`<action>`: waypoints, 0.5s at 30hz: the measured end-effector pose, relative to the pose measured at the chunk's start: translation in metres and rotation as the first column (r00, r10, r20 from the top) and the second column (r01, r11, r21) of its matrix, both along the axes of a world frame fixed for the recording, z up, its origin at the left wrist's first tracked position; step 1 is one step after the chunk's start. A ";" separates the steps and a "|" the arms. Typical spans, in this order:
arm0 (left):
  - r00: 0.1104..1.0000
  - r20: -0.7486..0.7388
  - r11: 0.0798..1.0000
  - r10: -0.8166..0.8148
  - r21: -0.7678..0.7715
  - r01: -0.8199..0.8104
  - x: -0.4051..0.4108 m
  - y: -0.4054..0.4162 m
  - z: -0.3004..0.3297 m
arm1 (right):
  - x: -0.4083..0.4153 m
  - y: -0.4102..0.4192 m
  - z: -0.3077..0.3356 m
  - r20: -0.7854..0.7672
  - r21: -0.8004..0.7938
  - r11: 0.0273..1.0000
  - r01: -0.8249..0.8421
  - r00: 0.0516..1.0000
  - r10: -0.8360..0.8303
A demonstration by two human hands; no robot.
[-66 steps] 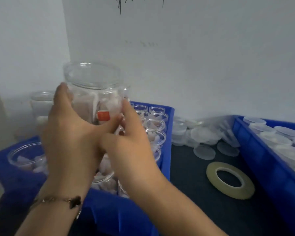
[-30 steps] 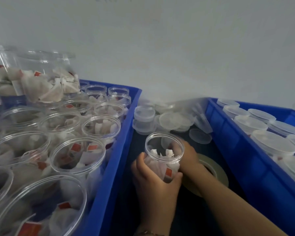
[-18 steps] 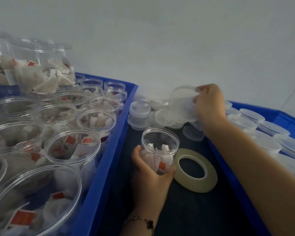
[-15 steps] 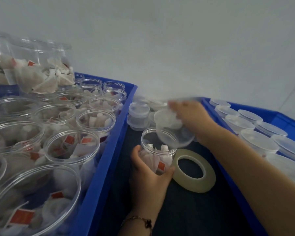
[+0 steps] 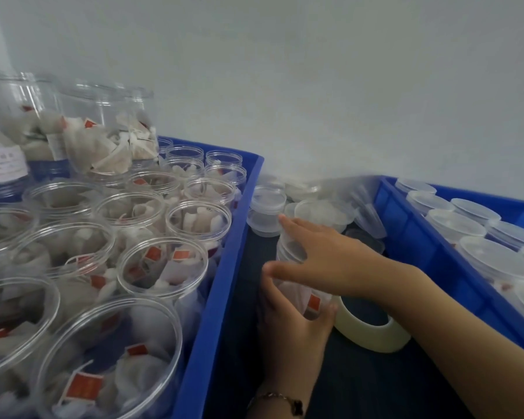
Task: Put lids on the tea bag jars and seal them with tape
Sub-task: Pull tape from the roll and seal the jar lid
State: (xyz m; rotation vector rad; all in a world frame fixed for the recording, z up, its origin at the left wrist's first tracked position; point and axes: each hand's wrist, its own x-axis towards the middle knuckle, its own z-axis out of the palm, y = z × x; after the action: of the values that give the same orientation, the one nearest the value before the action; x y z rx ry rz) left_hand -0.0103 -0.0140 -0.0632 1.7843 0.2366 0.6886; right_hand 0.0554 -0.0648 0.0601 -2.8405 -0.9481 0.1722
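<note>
Jar (image 5: 300, 293) of tea bags stands just right of the big blue crate (image 5: 224, 267). The left hand (image 5: 291, 325) wraps its body; the right hand (image 5: 330, 255) cups the lid (image 5: 289, 249) on top. Capping's underway. Next, probably, the tape roll (image 5: 372, 331) just right of the jar.

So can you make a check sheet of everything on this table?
Surface: dark mat, between two bins.
Job's things: jar of tea bags upright on the mat, lid on top; tape roll flat beside it.
Clutter: left blue bin full of open jars; right blue bin of lidded jars; loose lids behind.
Grippers: left hand grips the jar; right hand presses the lid.
Cables: nothing seen.
Surroundings: white wall.
</note>
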 end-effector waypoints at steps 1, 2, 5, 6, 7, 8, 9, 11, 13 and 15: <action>1.000 0.012 1.000 -0.005 -0.007 0.005 0.000 0.000 0.000 | -0.001 0.001 0.000 0.013 0.011 1.000 -0.025 1.000 0.025; 1.000 0.023 1.000 -0.006 -0.027 0.006 0.002 0.000 0.000 | -0.003 0.001 0.000 0.034 0.048 0.998 -0.047 0.998 0.045; 0.999 -0.034 0.987 -0.036 -0.159 0.030 0.005 0.002 0.002 | -0.004 -0.001 -0.003 0.129 0.073 0.992 -0.107 0.987 0.097; 0.996 -0.063 0.978 -0.063 -0.201 0.049 0.008 0.003 0.003 | -0.004 -0.002 -0.005 0.162 0.066 0.990 -0.128 0.980 0.116; 0.992 -0.087 0.971 -0.088 -0.229 0.066 0.009 0.005 0.003 | -0.005 -0.003 -0.006 0.184 0.068 0.987 -0.144 0.974 0.130; 0.990 -0.095 0.969 -0.102 -0.234 0.077 0.012 0.007 0.003 | -0.005 -0.003 -0.006 0.190 0.075 0.986 -0.152 0.972 0.136; 0.988 -0.092 0.969 -0.125 -0.226 0.102 0.012 0.009 0.004 | -0.006 -0.002 -0.005 0.188 0.084 0.983 -0.164 0.971 0.146; 0.984 -0.127 0.979 -0.125 -0.179 0.101 0.014 0.012 0.005 | -0.005 0.000 -0.004 0.183 0.089 0.976 -0.198 0.967 0.180; 0.984 -0.100 0.978 -0.150 -0.161 0.133 0.013 0.017 0.006 | -0.008 0.001 0.000 0.175 0.062 0.975 -0.214 0.964 0.200; 0.989 -0.081 0.988 -0.127 -0.103 0.118 0.014 0.023 0.003 | -0.011 0.005 0.000 0.224 -0.019 0.972 -0.233 0.947 0.232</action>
State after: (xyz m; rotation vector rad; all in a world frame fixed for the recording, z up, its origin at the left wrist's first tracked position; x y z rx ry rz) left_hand 0.0037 0.0090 -0.0606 1.7214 0.2140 0.5039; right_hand 0.0440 -0.0599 0.0604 -2.7753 -1.3263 -0.1335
